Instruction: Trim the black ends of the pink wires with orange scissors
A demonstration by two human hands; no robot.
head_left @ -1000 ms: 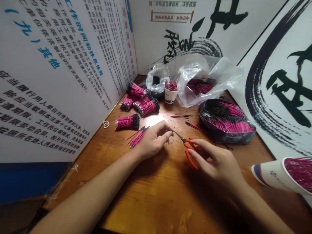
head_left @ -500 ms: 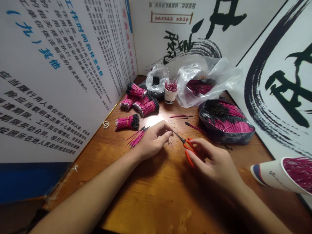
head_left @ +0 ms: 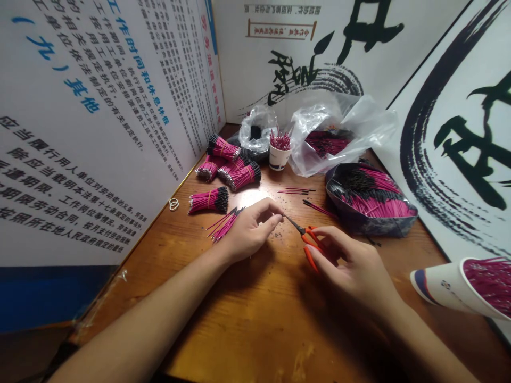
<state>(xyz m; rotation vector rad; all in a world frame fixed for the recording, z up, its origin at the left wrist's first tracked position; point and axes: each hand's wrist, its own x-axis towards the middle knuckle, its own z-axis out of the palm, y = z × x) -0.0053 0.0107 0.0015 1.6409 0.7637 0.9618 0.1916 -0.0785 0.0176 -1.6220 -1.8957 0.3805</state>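
Note:
Over the middle of the wooden table, my left hand (head_left: 255,227) is closed with thumb and fingers pinched; whatever lies between them is too small to make out. My right hand (head_left: 347,260) grips a pair of orange-handled scissors (head_left: 310,238), fingers in and around the loops. The scissors' dark tips point left and reach the fingertips of my left hand. Loose pink wires (head_left: 224,225) with dark ends lie just left of my left hand, partly behind it. Tiny dark scraps (head_left: 275,235) are scattered on the table below the fingertips.
Rubber-banded bundles of pink wires (head_left: 208,200) sit at the back left, near white rings (head_left: 173,204). Behind are a paper cup of wires (head_left: 279,157) and a clear plastic bag (head_left: 315,154). A dark bag of wires (head_left: 371,226) and a tilted cup (head_left: 447,284) are on the right.
The scissors' handles have opened very slightly or shifted a little in my right hand. Otherwise both hands and everything on the table look the same.

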